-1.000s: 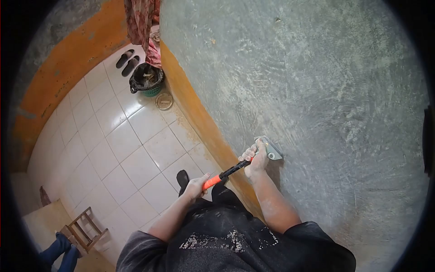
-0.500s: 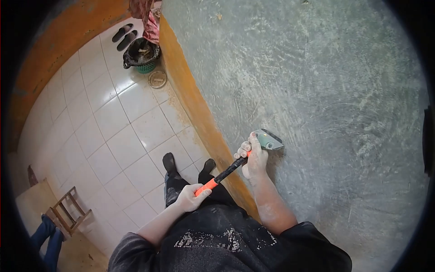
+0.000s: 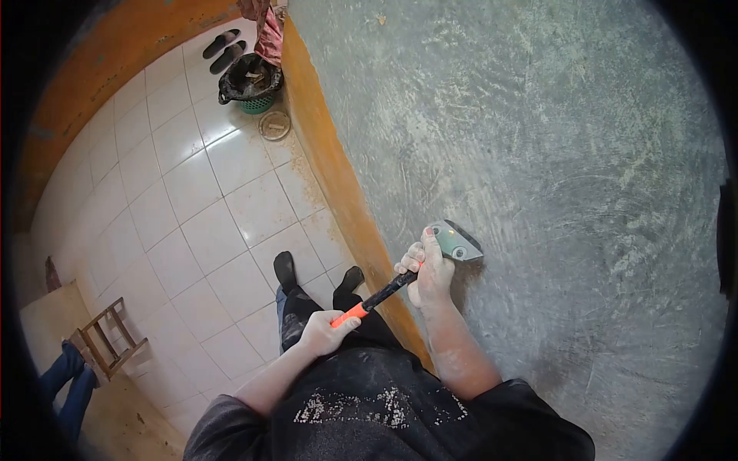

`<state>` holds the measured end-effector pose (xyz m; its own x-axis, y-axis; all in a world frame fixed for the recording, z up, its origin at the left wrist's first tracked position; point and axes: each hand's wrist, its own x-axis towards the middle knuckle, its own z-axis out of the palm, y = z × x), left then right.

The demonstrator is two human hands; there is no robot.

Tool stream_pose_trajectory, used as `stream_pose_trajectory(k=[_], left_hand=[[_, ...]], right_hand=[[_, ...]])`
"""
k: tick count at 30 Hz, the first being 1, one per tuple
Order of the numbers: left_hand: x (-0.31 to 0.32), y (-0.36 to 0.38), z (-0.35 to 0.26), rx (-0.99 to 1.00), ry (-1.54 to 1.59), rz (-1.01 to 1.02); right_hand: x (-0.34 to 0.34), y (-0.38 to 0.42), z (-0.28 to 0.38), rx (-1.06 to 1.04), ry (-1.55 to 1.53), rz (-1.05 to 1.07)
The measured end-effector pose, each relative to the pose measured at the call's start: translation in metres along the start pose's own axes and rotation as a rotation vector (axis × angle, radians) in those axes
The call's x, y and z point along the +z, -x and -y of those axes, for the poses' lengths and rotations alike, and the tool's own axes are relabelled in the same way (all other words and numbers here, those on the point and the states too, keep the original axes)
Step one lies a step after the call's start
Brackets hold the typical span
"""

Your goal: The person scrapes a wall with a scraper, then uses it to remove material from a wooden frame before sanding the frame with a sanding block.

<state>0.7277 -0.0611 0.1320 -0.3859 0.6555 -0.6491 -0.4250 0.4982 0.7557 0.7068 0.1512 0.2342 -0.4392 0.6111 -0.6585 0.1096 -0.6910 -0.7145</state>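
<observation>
A scraper point(image 3: 391, 287) with a black and orange handle runs diagonally in front of my body. Its wide greenish metal head point(image 3: 458, 242) lies at the grey, scratched wall surface point(image 3: 553, 154). Dusty fingers of my left hand point(image 3: 327, 332) are wrapped round the orange lower end of the handle. Higher up, my right hand point(image 3: 432, 270) is closed round the handle's top, with the thumb pressed on the metal head. White dust covers both hands.
Upper left, a green basket with a black liner point(image 3: 252, 83), dark slippers point(image 3: 224, 51) and a round lid point(image 3: 274, 125) rest on the tiled floor point(image 3: 196, 192). Lower left are a wooden frame point(image 3: 114, 338) and jeans-covered legs point(image 3: 73, 384). An orange band point(image 3: 338, 161) edges the grey surface.
The view has shifted slightly, so the floor objects appear a little lower. The scraper head shows at a slightly different angle, and both hands keep their hold.
</observation>
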Motion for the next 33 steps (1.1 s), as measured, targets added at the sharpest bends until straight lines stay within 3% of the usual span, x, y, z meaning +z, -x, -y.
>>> stream_pose_trajectory(k=[9, 11, 28, 33], left_hand=[[0.015, 0.002, 0.004, 0.073, 0.05, -0.028], [0.004, -0.003, -0.003, -0.068, 0.022, -0.01], [0.0, 0.003, -0.015, -0.05, 0.071, -0.072], [0.006, 0.007, 0.004, -0.079, 0.027, 0.043]], right_hand=[[-0.001, 0.002, 0.002, -0.03, 0.069, 0.041], [0.01, -0.001, 0.005, -0.036, 0.035, 0.046], [0.01, -0.002, 0.004, -0.019, 0.083, 0.043], [0.004, -0.002, 0.002, -0.004, 0.082, 0.029]])
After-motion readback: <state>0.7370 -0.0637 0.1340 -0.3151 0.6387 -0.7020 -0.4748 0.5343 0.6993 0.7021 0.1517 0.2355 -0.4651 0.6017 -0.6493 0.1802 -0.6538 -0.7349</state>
